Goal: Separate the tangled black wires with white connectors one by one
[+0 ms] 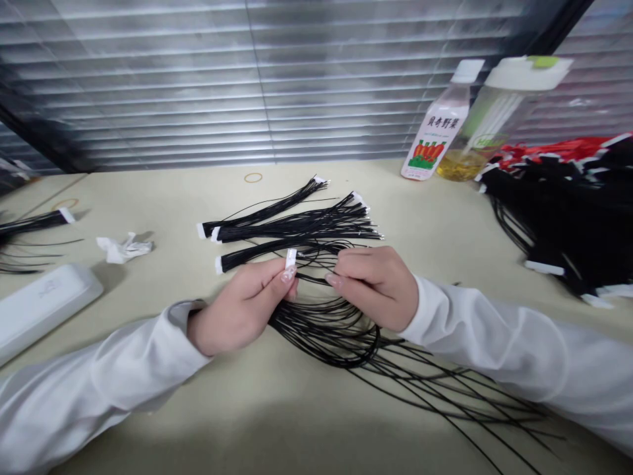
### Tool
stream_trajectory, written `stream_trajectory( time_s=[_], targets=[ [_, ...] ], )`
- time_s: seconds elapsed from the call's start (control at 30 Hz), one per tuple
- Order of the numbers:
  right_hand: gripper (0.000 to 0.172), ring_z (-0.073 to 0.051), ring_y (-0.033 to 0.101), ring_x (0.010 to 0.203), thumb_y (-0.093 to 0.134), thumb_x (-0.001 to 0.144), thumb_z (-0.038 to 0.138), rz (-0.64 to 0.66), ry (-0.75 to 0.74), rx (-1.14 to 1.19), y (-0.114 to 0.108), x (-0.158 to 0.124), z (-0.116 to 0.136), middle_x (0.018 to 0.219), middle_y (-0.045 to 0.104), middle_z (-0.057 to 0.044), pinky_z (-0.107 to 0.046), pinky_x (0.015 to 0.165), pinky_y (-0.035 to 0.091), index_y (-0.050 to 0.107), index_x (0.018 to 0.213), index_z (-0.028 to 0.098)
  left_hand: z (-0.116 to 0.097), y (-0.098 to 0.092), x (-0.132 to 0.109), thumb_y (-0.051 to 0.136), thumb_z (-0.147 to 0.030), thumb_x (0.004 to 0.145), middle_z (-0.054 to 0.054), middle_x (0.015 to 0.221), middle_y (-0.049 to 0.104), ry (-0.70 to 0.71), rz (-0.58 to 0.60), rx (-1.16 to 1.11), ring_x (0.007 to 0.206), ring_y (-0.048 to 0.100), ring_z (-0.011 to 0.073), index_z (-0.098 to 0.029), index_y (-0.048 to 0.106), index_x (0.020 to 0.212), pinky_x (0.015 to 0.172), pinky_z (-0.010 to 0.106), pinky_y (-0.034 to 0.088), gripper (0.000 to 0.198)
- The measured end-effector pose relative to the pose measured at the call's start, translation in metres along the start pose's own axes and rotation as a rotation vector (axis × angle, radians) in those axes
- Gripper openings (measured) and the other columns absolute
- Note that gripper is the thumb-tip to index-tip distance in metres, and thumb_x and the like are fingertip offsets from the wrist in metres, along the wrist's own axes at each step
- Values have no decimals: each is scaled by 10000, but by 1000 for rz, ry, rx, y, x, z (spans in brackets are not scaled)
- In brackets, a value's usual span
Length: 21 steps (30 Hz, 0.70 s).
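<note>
Between the thumb and fingers of my left hand [250, 300] is a small white connector [291, 257], its top end sticking up above the thumb. Closed in a pinch, my right hand [378, 284] grips black wire [316, 280] a short way to the right of the connector. A loose bundle of black wires [331, 340] loops below both hands and fans out to the lower right. Just beyond the hands lie several wire harnesses [291, 224], black with white connectors at their left ends.
A labelled bottle [438, 125] and a lidded pitcher [499, 119] stand at the back right. A large pile of black harnesses [573, 211] with red ones lies at right. Crumpled tissue [123, 249], a white case [44, 307] and another harness [37, 223] are at left.
</note>
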State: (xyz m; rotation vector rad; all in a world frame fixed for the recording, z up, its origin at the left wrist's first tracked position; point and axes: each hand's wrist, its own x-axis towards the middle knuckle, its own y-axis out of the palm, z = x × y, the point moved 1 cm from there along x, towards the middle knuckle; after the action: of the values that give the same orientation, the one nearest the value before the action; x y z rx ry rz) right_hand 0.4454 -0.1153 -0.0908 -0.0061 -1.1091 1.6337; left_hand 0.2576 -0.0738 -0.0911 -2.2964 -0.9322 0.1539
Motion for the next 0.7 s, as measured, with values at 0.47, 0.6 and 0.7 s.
stream_trajectory(
  time_s=[0.47,0.6,0.7],
  targets=[
    [350,-70,286,515,431,823,172,101,-22,63,0,0,-3,518,275,46,-223,508,245,251,523,170,0,-1,0,299,-281,883,-29,600,428,22,39,-48,560,381,56,-141,440,653,546,166,342,305],
    [344,-69,286,514,435,821,170,107,-23,49,0,1,-3,517,281,45,-221,507,242,260,524,167,-2,-1,0,304,-265,882,-30,597,442,30,51,-52,554,383,52,-137,447,648,544,160,343,303],
    [344,-68,287,512,427,831,187,96,-13,36,1,1,-4,516,284,44,-217,507,245,277,522,164,-2,-2,-1,304,-258,883,-30,595,445,40,57,-39,550,385,50,-135,455,651,534,159,338,303]
  ],
)
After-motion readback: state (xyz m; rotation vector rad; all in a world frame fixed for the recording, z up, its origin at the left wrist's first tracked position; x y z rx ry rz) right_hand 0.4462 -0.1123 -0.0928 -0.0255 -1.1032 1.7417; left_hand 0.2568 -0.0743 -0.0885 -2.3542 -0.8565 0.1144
